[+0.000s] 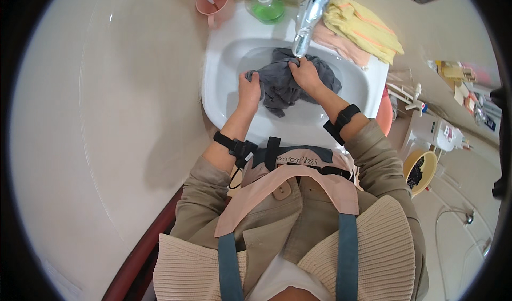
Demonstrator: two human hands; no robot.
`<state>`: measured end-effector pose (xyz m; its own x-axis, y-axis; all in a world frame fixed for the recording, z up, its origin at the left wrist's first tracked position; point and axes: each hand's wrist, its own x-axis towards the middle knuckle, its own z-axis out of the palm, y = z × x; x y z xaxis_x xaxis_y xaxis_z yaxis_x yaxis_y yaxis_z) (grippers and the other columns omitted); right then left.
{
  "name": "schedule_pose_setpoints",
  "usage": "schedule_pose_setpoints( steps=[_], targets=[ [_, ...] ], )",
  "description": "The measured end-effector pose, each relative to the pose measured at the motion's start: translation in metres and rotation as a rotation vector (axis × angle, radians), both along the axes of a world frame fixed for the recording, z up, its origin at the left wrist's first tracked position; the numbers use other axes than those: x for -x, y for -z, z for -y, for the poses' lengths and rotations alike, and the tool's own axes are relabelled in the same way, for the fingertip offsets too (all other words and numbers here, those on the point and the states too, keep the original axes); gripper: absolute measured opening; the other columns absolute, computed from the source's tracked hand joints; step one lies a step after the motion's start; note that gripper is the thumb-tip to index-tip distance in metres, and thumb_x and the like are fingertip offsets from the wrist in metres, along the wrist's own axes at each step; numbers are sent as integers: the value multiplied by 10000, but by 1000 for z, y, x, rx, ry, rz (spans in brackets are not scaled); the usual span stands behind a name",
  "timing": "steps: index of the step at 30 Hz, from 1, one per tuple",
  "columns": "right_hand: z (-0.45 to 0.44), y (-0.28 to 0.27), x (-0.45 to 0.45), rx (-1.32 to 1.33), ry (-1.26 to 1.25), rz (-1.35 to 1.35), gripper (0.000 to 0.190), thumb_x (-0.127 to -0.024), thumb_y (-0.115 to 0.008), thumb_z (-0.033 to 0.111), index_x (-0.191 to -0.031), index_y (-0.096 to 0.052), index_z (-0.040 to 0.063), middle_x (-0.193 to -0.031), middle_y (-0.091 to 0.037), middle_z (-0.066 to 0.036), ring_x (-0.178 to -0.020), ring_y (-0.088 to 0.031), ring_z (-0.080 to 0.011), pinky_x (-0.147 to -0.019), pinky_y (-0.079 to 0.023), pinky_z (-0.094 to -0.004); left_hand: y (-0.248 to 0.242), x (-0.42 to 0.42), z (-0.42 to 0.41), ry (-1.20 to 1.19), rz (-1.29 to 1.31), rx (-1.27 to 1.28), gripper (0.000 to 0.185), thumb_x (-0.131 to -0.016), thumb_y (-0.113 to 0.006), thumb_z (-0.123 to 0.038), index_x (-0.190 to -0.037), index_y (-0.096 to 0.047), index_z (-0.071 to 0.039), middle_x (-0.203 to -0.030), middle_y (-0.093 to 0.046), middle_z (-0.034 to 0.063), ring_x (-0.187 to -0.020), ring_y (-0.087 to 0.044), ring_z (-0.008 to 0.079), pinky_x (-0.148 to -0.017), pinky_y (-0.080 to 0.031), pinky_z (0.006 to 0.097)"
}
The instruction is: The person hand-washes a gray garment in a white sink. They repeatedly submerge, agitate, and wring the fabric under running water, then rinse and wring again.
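A wet grey cloth (280, 85) lies bunched in the water of a white washbasin (219, 67). My left hand (249, 91) grips its left end, fingers curled over the fabric. Higher and to the right, my right hand (306, 75) pinches the same cloth just below the spout of a chrome tap (309, 17). Part of the fabric spreads to the right of and behind my right hand. Whether water runs from the tap cannot be told.
Behind the basin stand a pink mug (216, 9) and a soap pump bottle (267, 11) with green liquid. Yellow (360, 29) and pink cloths (340, 45) lie on the right rim. Farther right are a toilet tank (432, 131) and a yellow basin (430, 169) with dark items.
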<state>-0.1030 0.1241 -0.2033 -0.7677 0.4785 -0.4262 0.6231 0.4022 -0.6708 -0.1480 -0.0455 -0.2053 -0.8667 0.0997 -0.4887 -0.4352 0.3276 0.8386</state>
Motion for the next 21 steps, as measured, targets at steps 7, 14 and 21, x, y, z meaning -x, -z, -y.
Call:
schedule_pose_setpoints(
  steps=[7, 14, 21],
  targets=[
    [19, 62, 21, -90, -403, -53, 369, -800, -560, 210, -1161, -506, 155, -948, -496, -191, -910, -503, -373, -824, -420, -380, 75, 11, 21, 741, -527, 550, 571, -785, -509, -113, -1267, -271, 77, -1273, -330, 291, -1207, -319, 372, -991, -290, 385],
    [15, 126, 28, -242, -317, -10, 468, -766, -571, 154, -1207, -439, 236, -1098, -421, -194, -989, -449, -418, -838, -412, -442, 94, 25, -8, 996, -714, 859, 402, -778, -469, -72, -1176, -442, -20, -1218, -432, 128, -1132, -402, 296, -915, -368, 371],
    [-11, 136, 44, -40, -311, -143, 300, -821, -509, 164, -1120, -519, 142, -898, -557, -183, -869, -548, -326, -774, -444, -392, 109, 70, -11, -108, 556, -422, 237, -802, -471, -160, -990, -512, -22, -952, -561, 132, -924, -526, 287, -808, -420, 396]
  ],
)
